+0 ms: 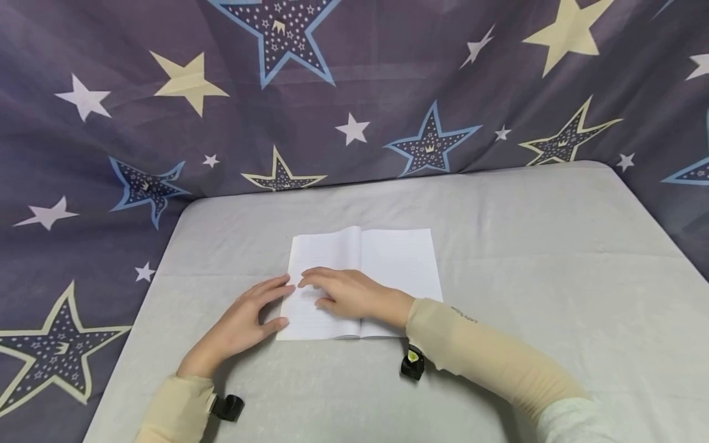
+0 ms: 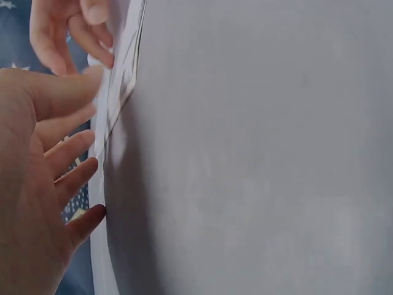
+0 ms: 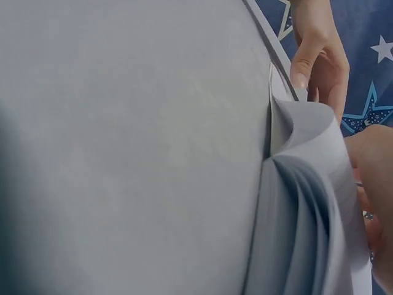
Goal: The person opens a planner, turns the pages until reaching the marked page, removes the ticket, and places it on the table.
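Observation:
An open notebook with faintly lined white pages lies on the grey-covered table. At its left edge is my left hand, fingers spread, with fingertips and thumb right at the page margin. My right hand reaches across the centre fold over the left page, its fingers loosely bent and nothing between them. The right wrist view shows the notebook's pages bulging up in a curve near the fold. In the left wrist view the fingers of my left hand are extended beside the notebook's edge.
A pale grey cloth covers the table. Behind and to the left hangs a dark curtain printed with stars. Black wrist cameras are strapped to the beige sleeves on both arms.

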A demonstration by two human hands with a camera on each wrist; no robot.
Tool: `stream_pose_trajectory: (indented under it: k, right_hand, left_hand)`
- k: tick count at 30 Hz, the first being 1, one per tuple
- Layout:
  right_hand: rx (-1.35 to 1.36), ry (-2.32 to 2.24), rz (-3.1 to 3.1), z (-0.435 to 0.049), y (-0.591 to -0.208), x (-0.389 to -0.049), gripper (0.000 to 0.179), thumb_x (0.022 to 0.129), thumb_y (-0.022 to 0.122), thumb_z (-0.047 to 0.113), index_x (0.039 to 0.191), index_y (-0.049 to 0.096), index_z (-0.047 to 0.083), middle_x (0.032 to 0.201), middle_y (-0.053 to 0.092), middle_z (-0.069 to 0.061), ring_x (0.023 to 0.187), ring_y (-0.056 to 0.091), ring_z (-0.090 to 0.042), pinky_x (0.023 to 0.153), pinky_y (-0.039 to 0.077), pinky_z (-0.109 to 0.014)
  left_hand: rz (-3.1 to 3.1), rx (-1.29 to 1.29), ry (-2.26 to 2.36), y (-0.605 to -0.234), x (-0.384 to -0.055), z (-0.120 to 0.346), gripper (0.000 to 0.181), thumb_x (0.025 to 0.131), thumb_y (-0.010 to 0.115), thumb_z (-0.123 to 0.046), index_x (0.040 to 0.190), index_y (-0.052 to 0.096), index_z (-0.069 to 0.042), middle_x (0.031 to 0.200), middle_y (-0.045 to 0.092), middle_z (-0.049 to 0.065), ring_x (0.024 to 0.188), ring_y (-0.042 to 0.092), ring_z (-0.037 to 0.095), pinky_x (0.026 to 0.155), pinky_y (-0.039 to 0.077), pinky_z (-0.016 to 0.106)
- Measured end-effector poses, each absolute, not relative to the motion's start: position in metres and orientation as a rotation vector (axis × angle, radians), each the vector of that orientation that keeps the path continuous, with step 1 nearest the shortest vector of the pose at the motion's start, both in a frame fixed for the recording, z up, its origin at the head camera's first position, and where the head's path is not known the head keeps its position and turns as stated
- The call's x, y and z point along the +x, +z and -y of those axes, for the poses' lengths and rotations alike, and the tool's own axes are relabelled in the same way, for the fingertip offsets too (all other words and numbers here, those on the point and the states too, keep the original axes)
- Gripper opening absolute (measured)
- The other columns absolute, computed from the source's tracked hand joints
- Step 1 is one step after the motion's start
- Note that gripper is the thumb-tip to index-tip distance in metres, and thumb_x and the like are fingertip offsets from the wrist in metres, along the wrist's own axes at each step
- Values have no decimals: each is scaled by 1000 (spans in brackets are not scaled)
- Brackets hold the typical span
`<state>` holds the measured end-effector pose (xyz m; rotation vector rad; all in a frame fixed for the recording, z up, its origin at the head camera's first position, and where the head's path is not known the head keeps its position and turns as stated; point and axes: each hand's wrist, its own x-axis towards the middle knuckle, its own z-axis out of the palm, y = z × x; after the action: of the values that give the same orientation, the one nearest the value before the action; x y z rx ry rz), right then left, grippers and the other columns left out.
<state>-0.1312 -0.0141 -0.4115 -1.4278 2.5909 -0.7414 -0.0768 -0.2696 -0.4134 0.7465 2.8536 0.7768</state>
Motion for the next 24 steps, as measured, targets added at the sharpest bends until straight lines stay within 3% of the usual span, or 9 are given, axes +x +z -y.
stream_pose_trajectory:
  k: [7,15,24]
  right_hand:
    - [-1468,-955,-2504,2,-406,-124,30,100,57,11,130,61,17,137,58,3,122,56,-10,102,45,-28]
    - [-1553,-1013,-2499,-48,-392,-103,25,98,62,11,122,66,13,133,61,1,126,54,-12,106,43,-30]
    - [-1415,-917,-2687,-134,-406,-95,28,92,71,15,119,67,13,130,62,-3,123,57,-22,103,46,-41]
  left_hand:
    - [-2835,731,724,-415,-77,255,72,85,78,-37,148,49,-16,158,35,5,144,31,34,111,28,60]
    - [-2861,779,655,-417,-79,252,81,78,86,-25,148,47,-10,158,35,8,143,33,35,111,30,60]
    - [-2854,780,636,-415,-77,258,78,79,84,-19,148,47,-10,156,38,10,142,33,36,111,29,59]
